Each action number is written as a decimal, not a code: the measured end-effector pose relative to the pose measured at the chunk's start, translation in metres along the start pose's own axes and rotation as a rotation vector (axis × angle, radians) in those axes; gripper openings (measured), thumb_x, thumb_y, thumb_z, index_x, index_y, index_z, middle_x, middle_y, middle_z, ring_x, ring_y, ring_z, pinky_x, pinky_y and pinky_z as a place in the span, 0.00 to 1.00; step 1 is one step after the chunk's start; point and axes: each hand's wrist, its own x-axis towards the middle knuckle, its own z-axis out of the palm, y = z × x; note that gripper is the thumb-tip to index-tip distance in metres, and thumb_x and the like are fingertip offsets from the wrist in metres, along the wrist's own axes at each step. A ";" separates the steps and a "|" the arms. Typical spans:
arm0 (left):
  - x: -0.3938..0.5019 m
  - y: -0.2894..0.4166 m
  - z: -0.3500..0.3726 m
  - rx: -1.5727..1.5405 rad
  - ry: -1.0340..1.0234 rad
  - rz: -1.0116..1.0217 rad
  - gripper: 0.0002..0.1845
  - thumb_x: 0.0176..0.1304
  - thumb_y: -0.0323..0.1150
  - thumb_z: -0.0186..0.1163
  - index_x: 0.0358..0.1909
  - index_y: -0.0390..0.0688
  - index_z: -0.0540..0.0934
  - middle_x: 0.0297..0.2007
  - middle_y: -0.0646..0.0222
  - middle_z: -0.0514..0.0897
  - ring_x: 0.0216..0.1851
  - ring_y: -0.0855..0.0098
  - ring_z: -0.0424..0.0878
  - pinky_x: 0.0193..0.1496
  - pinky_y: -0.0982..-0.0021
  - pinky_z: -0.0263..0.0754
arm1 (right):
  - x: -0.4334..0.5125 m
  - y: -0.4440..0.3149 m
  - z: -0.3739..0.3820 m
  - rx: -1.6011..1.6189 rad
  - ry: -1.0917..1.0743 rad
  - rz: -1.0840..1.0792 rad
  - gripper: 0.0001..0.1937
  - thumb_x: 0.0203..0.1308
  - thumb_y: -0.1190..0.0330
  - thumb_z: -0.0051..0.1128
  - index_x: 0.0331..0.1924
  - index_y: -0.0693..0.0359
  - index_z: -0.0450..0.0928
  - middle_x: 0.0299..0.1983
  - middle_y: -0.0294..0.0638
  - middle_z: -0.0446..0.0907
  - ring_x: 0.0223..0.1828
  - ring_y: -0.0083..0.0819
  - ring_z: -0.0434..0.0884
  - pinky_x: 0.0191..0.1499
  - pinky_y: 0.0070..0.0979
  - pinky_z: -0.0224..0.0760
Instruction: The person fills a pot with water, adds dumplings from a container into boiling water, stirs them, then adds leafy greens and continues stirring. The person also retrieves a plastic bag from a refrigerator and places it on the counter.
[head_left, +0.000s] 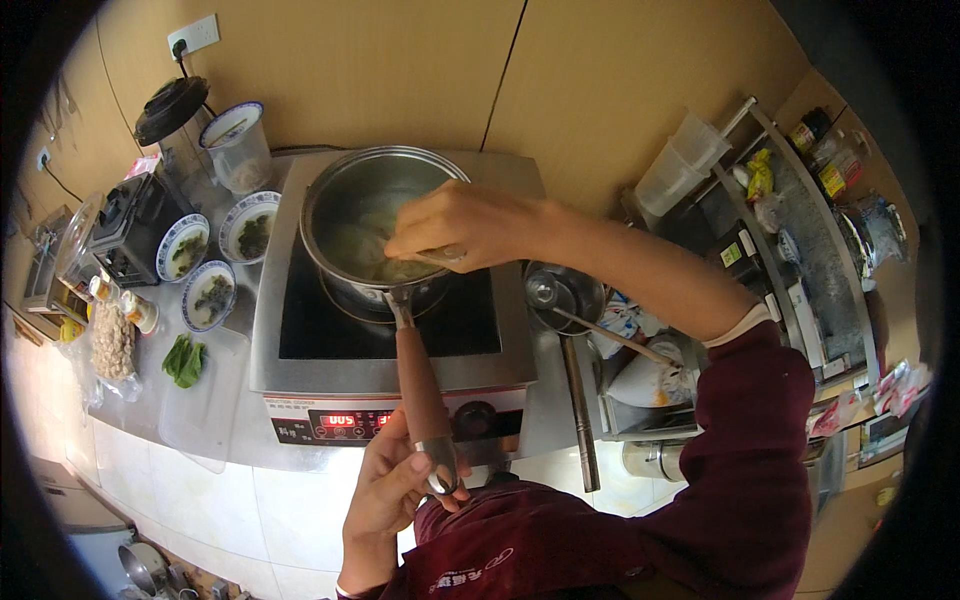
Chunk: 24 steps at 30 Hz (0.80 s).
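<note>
A steel saucepan (386, 154) holding cloudy liquid and pale, soft-looking pieces (364, 244) sits on an induction cooker (390, 369). Its brown handle (421, 382) points towards me. My left hand (394, 472) grips the metal-tipped end of that handle, thumb on top and fingers beneath. Over the right side of the pan's mouth, my right hand (450, 229) has its fingers drawn together. A shiny metal piece (448, 255), seemingly part of a utensil, shows under its palm; the rest is hidden by the hand and pan.
Left of the cooker stand several patterned bowls (210, 296) with dark greens, leafy greens (184, 361) on a clear sheet, and a blender (180, 150). On the right lie a ladle (589, 450) and a wooden-handled strainer (615, 341), near a metal shelf rack (825, 277).
</note>
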 end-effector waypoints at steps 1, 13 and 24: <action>0.000 0.000 0.000 0.001 -0.005 0.000 0.30 0.62 0.34 0.58 0.60 0.31 0.59 0.33 0.45 0.80 0.28 0.62 0.85 0.28 0.70 0.84 | 0.001 -0.002 -0.002 0.054 -0.009 -0.021 0.04 0.49 0.74 0.57 0.30 0.63 0.78 0.25 0.44 0.77 0.30 0.40 0.80 0.32 0.35 0.72; 0.001 -0.001 0.000 0.007 -0.002 0.014 0.31 0.61 0.35 0.59 0.61 0.32 0.58 0.33 0.46 0.81 0.30 0.62 0.85 0.26 0.71 0.83 | -0.033 -0.026 -0.055 0.323 -0.130 0.083 0.10 0.52 0.76 0.62 0.40 0.61 0.83 0.44 0.48 0.82 0.42 0.38 0.83 0.42 0.26 0.76; -0.002 0.001 -0.001 0.001 0.024 -0.036 0.33 0.60 0.35 0.61 0.61 0.33 0.57 0.33 0.46 0.80 0.28 0.62 0.84 0.27 0.70 0.84 | -0.053 -0.034 -0.092 -0.003 0.126 0.328 0.09 0.59 0.69 0.58 0.42 0.59 0.83 0.34 0.42 0.85 0.34 0.29 0.84 0.36 0.24 0.77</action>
